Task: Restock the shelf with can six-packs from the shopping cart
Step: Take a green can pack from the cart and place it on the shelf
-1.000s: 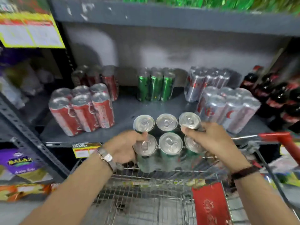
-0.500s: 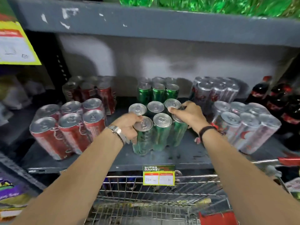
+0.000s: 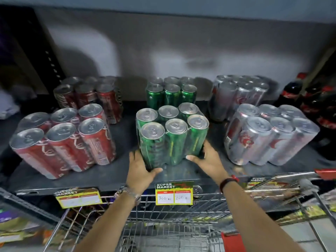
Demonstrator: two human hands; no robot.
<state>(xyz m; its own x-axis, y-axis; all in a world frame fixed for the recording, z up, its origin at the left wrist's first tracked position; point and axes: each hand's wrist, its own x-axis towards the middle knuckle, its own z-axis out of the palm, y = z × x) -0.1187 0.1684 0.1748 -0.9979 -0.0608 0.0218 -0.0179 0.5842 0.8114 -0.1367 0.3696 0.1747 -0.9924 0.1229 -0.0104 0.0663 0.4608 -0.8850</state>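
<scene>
A green can six-pack (image 3: pixel 172 135), shrink-wrapped, stands on the dark shelf (image 3: pixel 112 173) near its front edge, in the middle. My left hand (image 3: pixel 141 168) cups its lower left corner and my right hand (image 3: pixel 207 159) presses its lower right side. Right behind it stands a second green six-pack (image 3: pixel 171 92). The wire shopping cart (image 3: pixel 163 231) is below the shelf edge, between my forearms.
Two red can six-packs (image 3: pixel 63 140) fill the shelf's left side and two silver six-packs (image 3: pixel 269 133) its right. Dark cola bottles (image 3: pixel 316 106) stand at far right. Yellow price tags (image 3: pixel 173 193) hang on the shelf lip. The cart's red handle (image 3: pixel 325 174) is at right.
The green six-pack went from above the cart up onto the shelf. My hands slid from the can tops down to the pack's lower sides.
</scene>
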